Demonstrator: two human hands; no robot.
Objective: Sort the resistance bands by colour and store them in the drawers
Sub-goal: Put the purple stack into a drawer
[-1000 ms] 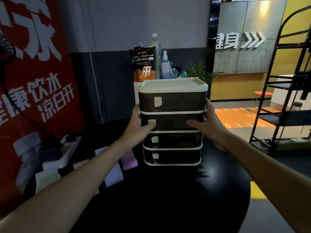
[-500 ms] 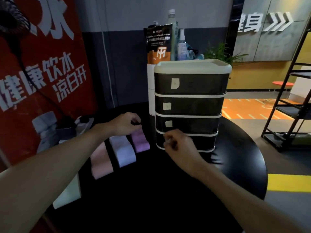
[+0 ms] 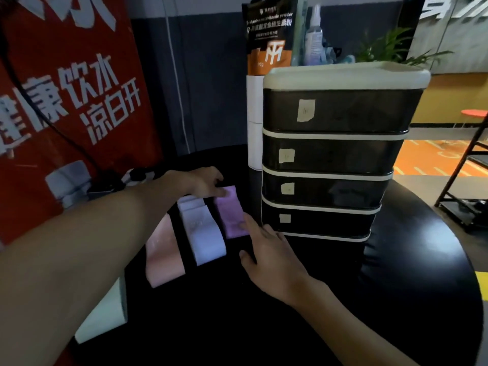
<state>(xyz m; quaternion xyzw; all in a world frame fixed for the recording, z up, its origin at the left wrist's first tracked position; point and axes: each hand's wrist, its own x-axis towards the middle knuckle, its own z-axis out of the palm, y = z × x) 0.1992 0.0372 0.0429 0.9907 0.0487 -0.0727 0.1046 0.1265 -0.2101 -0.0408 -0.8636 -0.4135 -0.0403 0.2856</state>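
Several folded resistance bands lie in a row on the round black table [image 3: 412, 273]: a purple band [image 3: 231, 212], a lilac band [image 3: 202, 231], a pink band [image 3: 162, 252] and a pale green band [image 3: 105, 313]. Right of them stands a dark drawer tower [image 3: 335, 154] with a cream lid and paper labels, all drawers shut. My left hand [image 3: 200, 182] rests its fingertips on the purple band's far end. My right hand [image 3: 266, 249] lies with spread fingers, one fingertip touching that band's near edge. Neither hand has lifted it.
Behind the tower stand a white cylinder [image 3: 254, 122], a black and orange pouch [image 3: 269, 35], a spray bottle [image 3: 314, 35] and a plant [image 3: 390, 48]. A red banner [image 3: 66, 88] with a cable and power strip [image 3: 137, 175] lines the left. A black metal rack [image 3: 464, 186] stands at the right.
Both hands left the sides of the drawer tower and moved down left to the purple band. The view dropped and shifted left, bringing the bands into sight.
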